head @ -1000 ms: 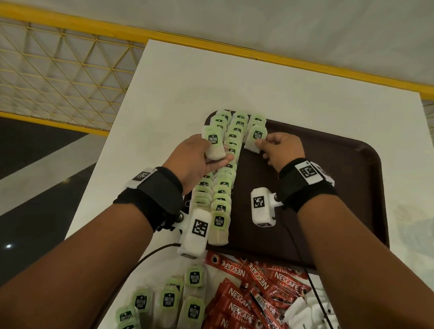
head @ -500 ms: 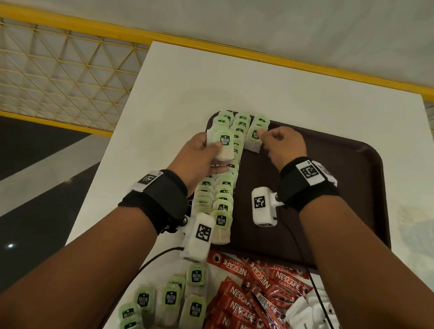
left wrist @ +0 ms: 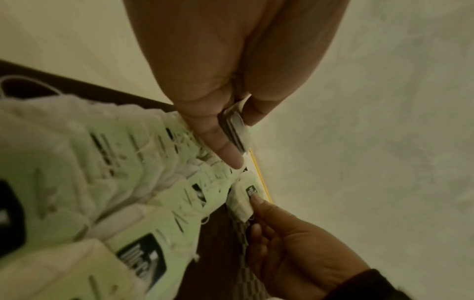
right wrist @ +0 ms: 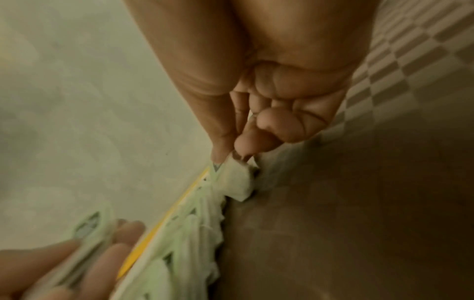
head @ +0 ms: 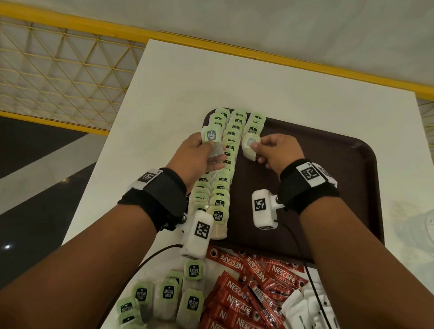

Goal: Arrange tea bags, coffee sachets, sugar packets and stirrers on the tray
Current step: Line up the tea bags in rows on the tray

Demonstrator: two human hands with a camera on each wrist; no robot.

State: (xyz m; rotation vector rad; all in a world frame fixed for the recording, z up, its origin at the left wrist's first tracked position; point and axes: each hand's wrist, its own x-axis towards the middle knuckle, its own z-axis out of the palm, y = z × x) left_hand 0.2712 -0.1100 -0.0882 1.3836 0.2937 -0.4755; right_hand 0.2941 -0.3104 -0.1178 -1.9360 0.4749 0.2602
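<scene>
A dark brown tray (head: pixel 336 170) lies on the white table (head: pixel 177 81). Rows of green-tagged tea bags (head: pixel 222 189) run along the tray's left side. My left hand (head: pixel 198 156) holds a small stack of tea bags (head: pixel 211 139) above the left row; in the left wrist view the stack (left wrist: pixel 234 130) sits pinched between thumb and fingers. My right hand (head: pixel 274 152) pinches one tea bag (head: pixel 249 147) at the near end of the short third row, touching the tray. The right wrist view shows that tea bag (right wrist: pixel 236 180) at the fingertips (right wrist: pixel 241 150).
Loose tea bags (head: pixel 169 295) lie in front of the tray at the near left. Red Nescafe sachets (head: pixel 249 291) are piled beside them, and white sugar packets (head: pixel 303 312) at the near right. A yellow railing (head: pixel 67 25) borders the table's far side. Crumpled clear plastic (head: pixel 429 225) lies right.
My right hand has moved its tea bag toward the far end of the tray and set it down at the third row. The left hand shifted up with its stack.
</scene>
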